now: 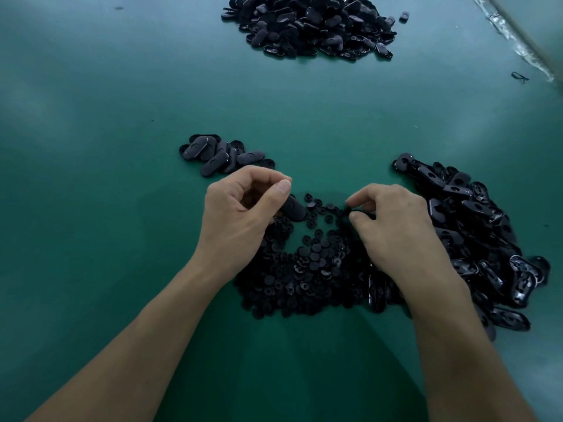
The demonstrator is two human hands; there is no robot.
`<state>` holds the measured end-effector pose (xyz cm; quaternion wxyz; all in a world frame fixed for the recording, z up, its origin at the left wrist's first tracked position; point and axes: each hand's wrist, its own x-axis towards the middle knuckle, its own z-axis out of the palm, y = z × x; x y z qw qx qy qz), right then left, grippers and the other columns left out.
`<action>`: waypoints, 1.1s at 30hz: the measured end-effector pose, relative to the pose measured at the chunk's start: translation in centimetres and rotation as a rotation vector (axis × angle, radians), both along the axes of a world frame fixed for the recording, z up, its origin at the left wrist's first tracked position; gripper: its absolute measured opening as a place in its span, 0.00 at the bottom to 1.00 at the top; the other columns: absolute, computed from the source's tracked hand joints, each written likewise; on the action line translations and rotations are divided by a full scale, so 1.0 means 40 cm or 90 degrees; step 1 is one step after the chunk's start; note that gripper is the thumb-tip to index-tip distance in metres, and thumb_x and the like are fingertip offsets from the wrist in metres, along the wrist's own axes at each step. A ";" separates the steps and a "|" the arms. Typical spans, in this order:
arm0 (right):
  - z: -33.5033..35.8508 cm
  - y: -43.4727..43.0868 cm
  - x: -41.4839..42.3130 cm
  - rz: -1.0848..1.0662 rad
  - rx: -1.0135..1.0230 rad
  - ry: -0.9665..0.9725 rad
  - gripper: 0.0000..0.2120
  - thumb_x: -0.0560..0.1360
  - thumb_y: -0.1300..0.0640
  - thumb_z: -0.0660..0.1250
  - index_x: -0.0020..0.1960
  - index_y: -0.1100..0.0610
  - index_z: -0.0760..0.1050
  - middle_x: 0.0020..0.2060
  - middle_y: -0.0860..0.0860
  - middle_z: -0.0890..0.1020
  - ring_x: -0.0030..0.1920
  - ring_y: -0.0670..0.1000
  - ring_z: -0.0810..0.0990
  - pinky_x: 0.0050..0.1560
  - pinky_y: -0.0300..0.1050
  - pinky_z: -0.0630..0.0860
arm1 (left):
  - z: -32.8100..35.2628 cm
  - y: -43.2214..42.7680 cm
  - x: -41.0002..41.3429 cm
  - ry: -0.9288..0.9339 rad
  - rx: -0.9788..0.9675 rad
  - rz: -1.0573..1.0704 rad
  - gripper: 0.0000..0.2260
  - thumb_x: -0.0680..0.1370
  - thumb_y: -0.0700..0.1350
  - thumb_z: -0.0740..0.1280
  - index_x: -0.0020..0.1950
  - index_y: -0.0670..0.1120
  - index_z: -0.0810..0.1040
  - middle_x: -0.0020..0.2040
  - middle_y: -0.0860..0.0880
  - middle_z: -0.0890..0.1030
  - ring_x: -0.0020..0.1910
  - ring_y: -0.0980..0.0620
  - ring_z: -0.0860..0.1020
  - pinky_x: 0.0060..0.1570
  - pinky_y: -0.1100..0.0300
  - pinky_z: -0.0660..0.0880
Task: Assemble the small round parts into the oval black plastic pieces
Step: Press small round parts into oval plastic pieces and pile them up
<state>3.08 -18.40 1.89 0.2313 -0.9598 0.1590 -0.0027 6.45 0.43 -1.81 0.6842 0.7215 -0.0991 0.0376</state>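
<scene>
Left hand [243, 208]: fingers curled round one oval piece [294, 210], held just over the round-part pile [304, 269]. Right hand [393, 226]: thumb and forefinger pinching a small round part [350, 212] at that pile's far edge. Progress, judged: small batch [219, 155] beyond the left hand likely finished; right-side heap [475, 239] of hollow-side-up ovals apparently remains. Far heap [310, 22]: status cannot be told.

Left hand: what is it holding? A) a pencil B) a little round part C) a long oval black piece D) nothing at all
C: the left hand grips an oval black piece, fingers curled round it, while the right hand pinches a small round part.
</scene>
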 end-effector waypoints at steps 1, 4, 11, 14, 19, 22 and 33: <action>-0.001 0.000 0.001 -0.005 0.007 -0.003 0.08 0.79 0.58 0.67 0.55 0.50 0.82 0.54 0.50 0.81 0.56 0.50 0.78 0.62 0.50 0.76 | 0.000 0.000 0.000 -0.001 -0.001 0.001 0.03 0.79 0.44 0.71 0.46 0.51 0.82 0.40 0.50 0.84 0.35 0.57 0.79 0.35 0.65 0.77; -0.001 0.000 0.002 -0.015 0.024 -0.003 0.08 0.79 0.59 0.67 0.53 0.49 0.82 0.53 0.49 0.82 0.56 0.49 0.80 0.61 0.52 0.77 | -0.001 0.000 0.001 -0.002 -0.002 0.001 0.03 0.79 0.44 0.71 0.46 0.52 0.82 0.40 0.49 0.84 0.35 0.57 0.79 0.34 0.65 0.77; -0.001 0.000 0.000 -0.026 0.046 -0.023 0.08 0.79 0.59 0.68 0.55 0.50 0.81 0.44 0.45 0.80 0.50 0.49 0.80 0.57 0.50 0.79 | -0.003 0.000 0.001 -0.002 -0.004 0.003 0.04 0.79 0.45 0.70 0.46 0.52 0.82 0.40 0.48 0.84 0.34 0.58 0.79 0.34 0.66 0.76; 0.001 -0.001 0.000 -0.026 0.057 -0.073 0.05 0.79 0.57 0.69 0.55 0.51 0.81 0.42 0.44 0.80 0.46 0.47 0.80 0.52 0.47 0.79 | -0.003 0.000 0.002 -0.002 -0.003 0.004 0.03 0.79 0.45 0.70 0.46 0.52 0.82 0.40 0.48 0.83 0.34 0.57 0.78 0.35 0.66 0.76; 0.004 0.002 0.001 -0.022 0.109 -0.120 0.08 0.79 0.48 0.69 0.47 0.52 0.79 0.38 0.45 0.80 0.42 0.46 0.80 0.44 0.47 0.78 | -0.003 0.001 0.002 -0.005 -0.001 0.002 0.03 0.79 0.45 0.71 0.46 0.52 0.82 0.40 0.49 0.84 0.34 0.57 0.79 0.35 0.65 0.77; 0.008 0.009 0.001 -0.005 0.130 -0.120 0.09 0.79 0.48 0.68 0.43 0.50 0.76 0.37 0.45 0.80 0.39 0.44 0.80 0.38 0.42 0.75 | -0.003 0.001 0.002 -0.002 -0.008 0.001 0.03 0.78 0.45 0.71 0.46 0.52 0.82 0.39 0.50 0.84 0.34 0.57 0.79 0.35 0.65 0.77; 0.009 0.050 0.003 0.118 0.325 -0.076 0.10 0.83 0.58 0.60 0.47 0.46 0.74 0.36 0.43 0.83 0.30 0.46 0.79 0.31 0.40 0.74 | -0.006 -0.004 0.003 -0.007 -0.034 0.035 0.02 0.77 0.45 0.72 0.46 0.51 0.83 0.39 0.51 0.84 0.37 0.55 0.80 0.37 0.64 0.77</action>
